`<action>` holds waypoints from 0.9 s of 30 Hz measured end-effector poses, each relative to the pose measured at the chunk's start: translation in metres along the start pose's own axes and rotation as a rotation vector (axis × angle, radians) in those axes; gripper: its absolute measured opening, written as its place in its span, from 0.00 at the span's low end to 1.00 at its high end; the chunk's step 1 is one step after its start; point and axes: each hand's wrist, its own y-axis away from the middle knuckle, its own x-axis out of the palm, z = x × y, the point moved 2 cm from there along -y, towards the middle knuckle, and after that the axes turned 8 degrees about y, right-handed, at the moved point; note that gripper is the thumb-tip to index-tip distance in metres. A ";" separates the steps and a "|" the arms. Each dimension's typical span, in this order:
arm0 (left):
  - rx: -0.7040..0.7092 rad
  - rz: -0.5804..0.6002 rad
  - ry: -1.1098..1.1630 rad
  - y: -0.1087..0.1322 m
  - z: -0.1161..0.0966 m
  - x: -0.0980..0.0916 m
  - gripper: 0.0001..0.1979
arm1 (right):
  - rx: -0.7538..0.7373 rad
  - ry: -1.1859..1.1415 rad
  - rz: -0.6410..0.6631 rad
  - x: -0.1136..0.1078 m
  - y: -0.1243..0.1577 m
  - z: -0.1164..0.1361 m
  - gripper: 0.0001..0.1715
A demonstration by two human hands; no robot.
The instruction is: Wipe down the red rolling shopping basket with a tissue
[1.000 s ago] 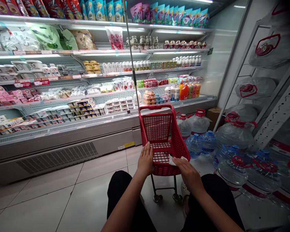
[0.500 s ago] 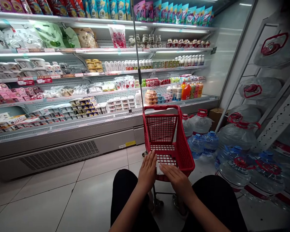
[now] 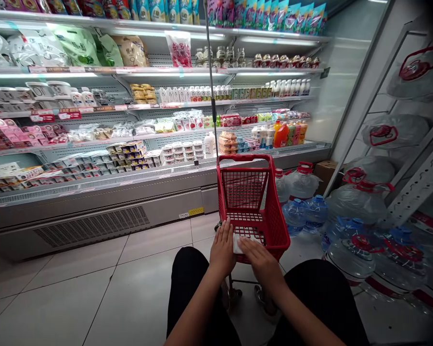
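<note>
A red plastic shopping cart (image 3: 279,226) stands in front of my knees, its basket facing me. My left hand (image 3: 222,247) lies along the left end of the cart's near rim, fingers stretched out together and holding nothing. Just to the right, my right hand (image 3: 260,257) presses a folded white cloth (image 3: 237,244) against that same rim. Part of the cloth is hidden beneath my right fingers; whether it is fabric or tissue I cannot tell. A thin dark pole (image 3: 210,62) rises from the cart's left side.
A refrigerated dairy shelf (image 3: 187,175) spans the far side, stocked with tubs, bottles and pouches. Large water bottles (image 3: 350,252) crowd the floor to my right, beside a white rack (image 3: 418,178). Pale floor tiles (image 3: 68,288) stretch to the left.
My right hand and the cloth have shifted slightly up and to the right along the rim. My left hand stays almost in place. The whole view has moved a little.
</note>
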 end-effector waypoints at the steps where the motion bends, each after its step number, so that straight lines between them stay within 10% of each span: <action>1: 0.000 0.001 -0.004 -0.002 0.003 -0.001 0.47 | -0.016 -0.010 -0.008 0.005 -0.009 0.007 0.45; 13: -0.013 0.033 -0.040 -0.017 0.007 -0.005 0.45 | 0.085 0.068 0.067 -0.036 0.061 -0.087 0.47; 22: 0.102 0.087 0.027 -0.011 -0.025 0.013 0.44 | 0.022 0.005 -0.003 0.001 0.004 -0.024 0.44; 27: 0.105 0.138 0.073 -0.011 -0.025 -0.003 0.45 | -0.011 -0.017 0.044 -0.013 0.022 -0.054 0.45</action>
